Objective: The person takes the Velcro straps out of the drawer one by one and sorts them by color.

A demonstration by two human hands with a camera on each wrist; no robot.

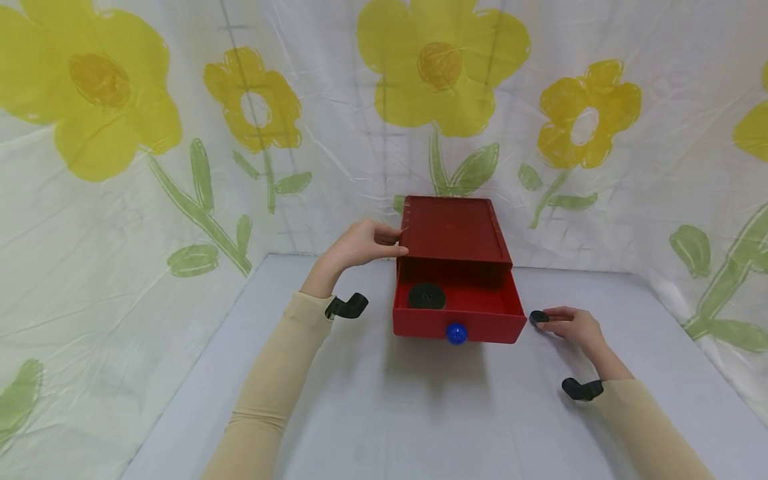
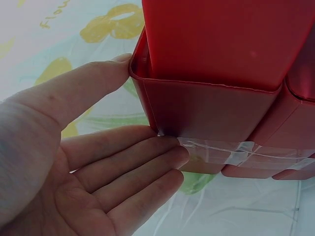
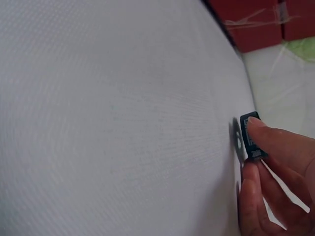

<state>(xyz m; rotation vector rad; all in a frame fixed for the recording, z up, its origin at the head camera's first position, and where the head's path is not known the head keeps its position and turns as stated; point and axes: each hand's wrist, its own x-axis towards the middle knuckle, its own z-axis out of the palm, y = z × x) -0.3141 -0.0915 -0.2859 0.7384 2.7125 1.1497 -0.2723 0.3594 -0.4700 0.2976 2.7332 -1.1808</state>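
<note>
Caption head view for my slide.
Left hand on open red rectangular drawer box; right hand pinching small rounded black object.

The red drawer [image 1: 489,327] looks smooth plastic, its blue knob [image 1: 457,334] glossy.

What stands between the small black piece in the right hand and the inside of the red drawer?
The right wall of the red drawer; the black piece, pinched in the right hand, is outside it. Nothing else visible stands in the gap.

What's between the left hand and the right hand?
The red box with its drawer pulled out, blue knob on the front, black disc inside. The head view shows it.
</note>
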